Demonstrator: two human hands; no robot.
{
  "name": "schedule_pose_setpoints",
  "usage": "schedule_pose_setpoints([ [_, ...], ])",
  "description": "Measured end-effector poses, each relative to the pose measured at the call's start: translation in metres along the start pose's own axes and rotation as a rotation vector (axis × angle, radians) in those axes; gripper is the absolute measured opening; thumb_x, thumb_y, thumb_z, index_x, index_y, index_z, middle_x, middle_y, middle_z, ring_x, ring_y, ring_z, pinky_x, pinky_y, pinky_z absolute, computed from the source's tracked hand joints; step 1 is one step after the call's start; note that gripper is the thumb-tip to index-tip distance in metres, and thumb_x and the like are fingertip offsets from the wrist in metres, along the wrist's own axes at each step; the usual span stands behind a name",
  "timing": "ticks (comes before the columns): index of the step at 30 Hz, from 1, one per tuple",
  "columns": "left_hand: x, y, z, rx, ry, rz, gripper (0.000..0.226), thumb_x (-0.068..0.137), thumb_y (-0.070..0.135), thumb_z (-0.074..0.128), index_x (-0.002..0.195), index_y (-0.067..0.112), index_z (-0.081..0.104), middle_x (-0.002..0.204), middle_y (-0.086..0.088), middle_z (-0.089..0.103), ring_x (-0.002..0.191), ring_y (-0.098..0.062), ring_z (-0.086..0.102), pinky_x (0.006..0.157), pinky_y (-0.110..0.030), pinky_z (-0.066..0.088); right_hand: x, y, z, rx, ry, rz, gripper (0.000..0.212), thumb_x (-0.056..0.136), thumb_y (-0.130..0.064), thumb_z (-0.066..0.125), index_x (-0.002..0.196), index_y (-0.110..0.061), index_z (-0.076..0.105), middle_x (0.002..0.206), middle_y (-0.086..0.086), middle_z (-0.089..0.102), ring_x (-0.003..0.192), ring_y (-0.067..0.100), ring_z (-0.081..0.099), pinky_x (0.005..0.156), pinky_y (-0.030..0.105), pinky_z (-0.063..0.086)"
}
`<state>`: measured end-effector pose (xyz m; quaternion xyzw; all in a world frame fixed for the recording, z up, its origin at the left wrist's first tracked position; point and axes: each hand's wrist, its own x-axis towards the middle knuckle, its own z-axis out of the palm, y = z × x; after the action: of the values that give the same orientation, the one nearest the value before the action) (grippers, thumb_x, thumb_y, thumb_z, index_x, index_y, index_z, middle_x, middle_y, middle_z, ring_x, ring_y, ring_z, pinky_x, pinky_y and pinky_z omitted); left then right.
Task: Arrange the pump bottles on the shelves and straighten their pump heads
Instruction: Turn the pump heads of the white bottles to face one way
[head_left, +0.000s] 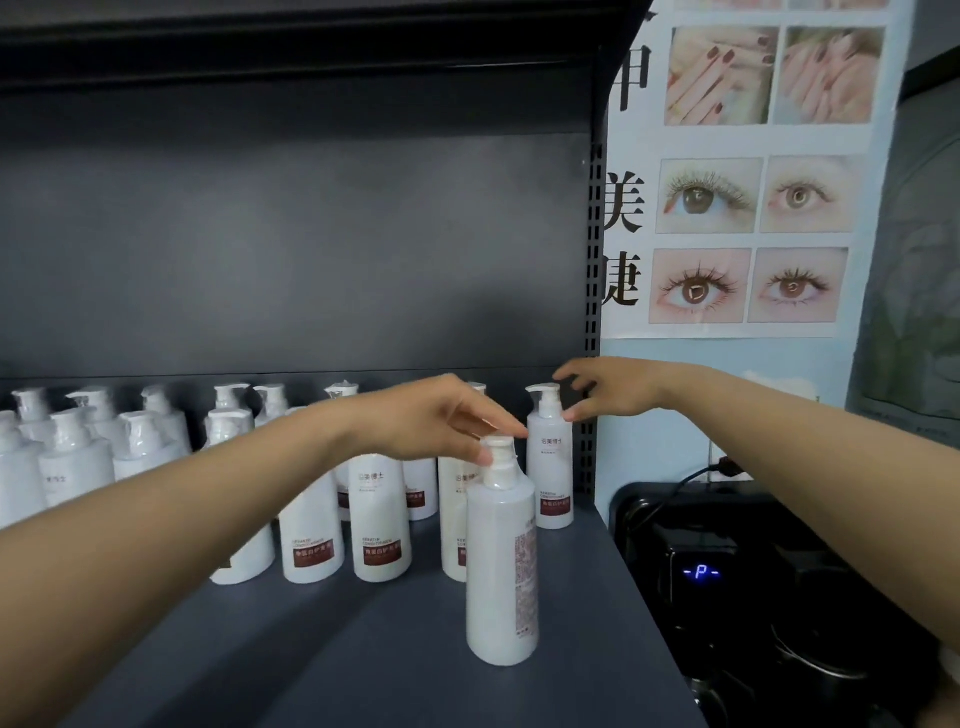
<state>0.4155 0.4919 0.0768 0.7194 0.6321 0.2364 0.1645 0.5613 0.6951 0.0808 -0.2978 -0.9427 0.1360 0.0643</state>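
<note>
Front pump bottle (502, 571) is standing alone near the shelf (363, 649) edge, left hand (441, 421) pinching its pump head (497, 457), right hand (608, 387) hovering spread by rear bottle's pump (543, 397); should be twisting gently, keeping base steady.

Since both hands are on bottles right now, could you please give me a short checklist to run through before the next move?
1. Left hand pinches the front bottle pump head: ok.
2. Front bottle upright on the shelf: ok.
3. Front bottle's label faces forward: not ok, it faces right.
4. Right hand grips the corner bottle: not ok, fingers spread beside its pump.
5. Corner bottle's pump straight: cannot tell.
</note>
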Motion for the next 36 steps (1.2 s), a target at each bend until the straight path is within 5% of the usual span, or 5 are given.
schedule_pose_setpoints([
  [9, 0.027, 0.018, 0.013, 0.165, 0.044, 0.039, 0.022, 0.082, 0.024, 0.07, 0.101, 0.014, 0.07, 0.102, -0.008, 0.067, 0.096, -0.025, 0.063, 0.091, -0.038, 0.051, -0.018, -0.002, -0.017, -0.334, -0.009, 0.06, 0.072, 0.088, -0.037, 0.062, 0.148, -0.02, 0.025, 0.153, 0.006, 0.032, 0.138, 0.025, 0.035, 0.111, 0.034, 0.03],
  [12, 0.044, 0.024, 0.016, 0.243, 0.056, 0.021, 0.006, 0.081, 0.027, 0.07, 0.085, 0.023, 0.068, 0.084, 0.004, 0.065, 0.075, -0.01, 0.058, 0.073, -0.026, 0.049, -0.023, 0.0, -0.028, -0.448, 0.007, 0.114, 0.077, 0.086, -0.033, 0.066, 0.149, -0.018, 0.023, 0.154, 0.004, 0.03, 0.137, 0.025, 0.035, 0.108, 0.033, 0.031],
  [15, 0.061, 0.028, 0.014, 0.275, 0.093, -0.02, 0.025, 0.082, 0.027, 0.069, 0.061, 0.032, 0.055, 0.061, 0.011, 0.048, 0.057, -0.004, 0.045, 0.058, -0.017, 0.033, -0.027, 0.003, -0.035, -0.495, 0.021, 0.143, 0.079, 0.085, -0.033, 0.068, 0.148, -0.018, 0.024, 0.15, 0.006, 0.035, 0.134, 0.027, 0.037, 0.104, 0.033, 0.034],
  [22, 0.088, 0.016, 0.02, 0.288, 0.166, -0.1, 0.017, 0.082, 0.028, 0.069, 0.091, 0.013, 0.069, 0.104, -0.013, 0.068, 0.08, -0.024, 0.056, 0.065, -0.021, 0.037, -0.03, 0.011, -0.039, -0.499, 0.03, 0.178, 0.079, 0.083, -0.034, 0.069, 0.147, -0.02, 0.024, 0.141, 0.009, 0.045, 0.129, 0.028, 0.042, 0.101, 0.035, 0.037],
  [36, 0.096, 0.008, 0.026, 0.37, 0.241, -0.141, 0.018, 0.081, 0.035, 0.069, 0.086, 0.018, 0.067, 0.099, -0.008, 0.066, 0.092, -0.023, 0.059, 0.073, -0.027, 0.04, -0.034, 0.006, -0.03, -0.449, 0.0, 0.167, 0.078, 0.084, -0.037, 0.067, 0.147, -0.021, 0.024, 0.15, 0.004, 0.034, 0.135, 0.026, 0.037, 0.106, 0.035, 0.034],
])
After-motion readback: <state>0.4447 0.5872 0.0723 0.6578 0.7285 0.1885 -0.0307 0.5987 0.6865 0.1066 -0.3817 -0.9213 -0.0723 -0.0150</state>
